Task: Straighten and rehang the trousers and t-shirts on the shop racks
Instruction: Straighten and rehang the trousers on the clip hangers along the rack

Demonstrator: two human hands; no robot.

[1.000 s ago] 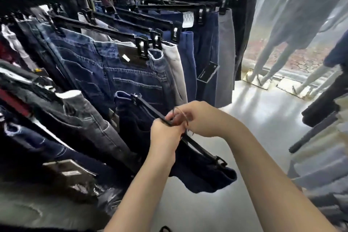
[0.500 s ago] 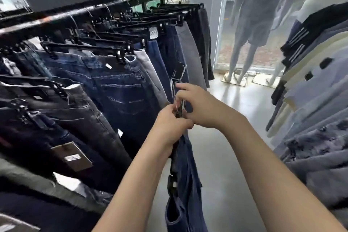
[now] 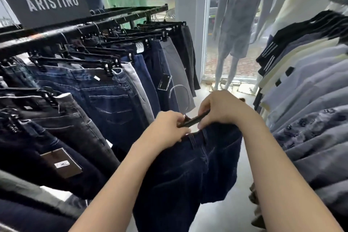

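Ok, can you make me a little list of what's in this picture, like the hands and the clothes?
place: clothes shop, between two racks
left hand: grips one end of the black hanger
right hand: grips the hanger's other end
held trousers: dark blue jeans, under the hanger, not on the rack
left rack: jeans and trousers on clip hangers
sign: ARISTINO
right side: t-shirts

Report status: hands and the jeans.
Left hand and right hand both grip the black hanger. Dark jeans hang below it, off the rack rail. Rail crowded with hung trousers.
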